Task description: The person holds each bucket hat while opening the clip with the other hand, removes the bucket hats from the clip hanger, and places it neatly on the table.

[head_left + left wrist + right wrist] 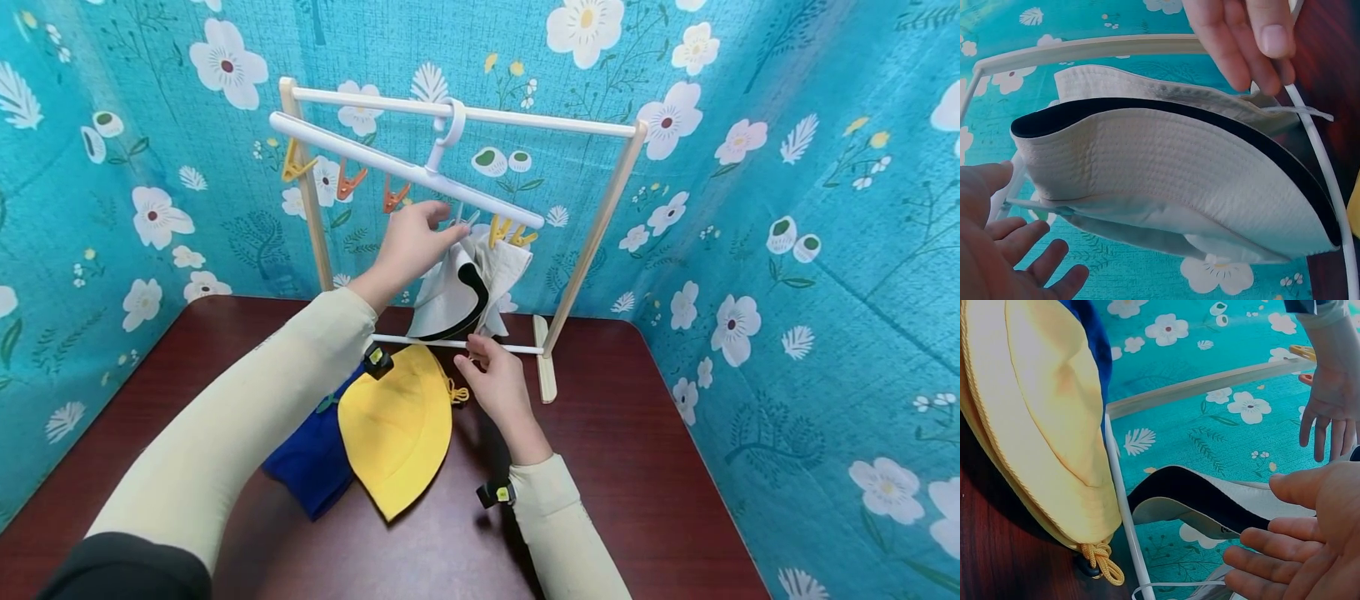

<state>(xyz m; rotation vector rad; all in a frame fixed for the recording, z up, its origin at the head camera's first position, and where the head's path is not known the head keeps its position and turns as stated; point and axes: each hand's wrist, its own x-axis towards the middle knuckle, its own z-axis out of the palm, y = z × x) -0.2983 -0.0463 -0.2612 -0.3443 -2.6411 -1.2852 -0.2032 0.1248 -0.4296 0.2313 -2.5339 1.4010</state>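
An off-white brimmed hat (450,292) with a black band along its brim hangs below the right half of a white clip hanger (360,156). My left hand (412,246) is at the pale clip (468,218) above the hat; in the left wrist view its fingers are spread and grip nothing. Below the hat, my right hand (498,383) has its fingers loosely extended beside the brim. From the right wrist view that hand (1304,537) appears palm up, with nothing held. A thin white cord (1300,111) trails from the hat.
The hanger hooks over a wooden rack's top bar (525,121). Yellow clips (510,233) and orange clips (348,179) line it. A yellow hat (397,425) with a cord lies before the rack, partly over a blue cloth item (311,458). Flowered curtains surround the table (637,500).
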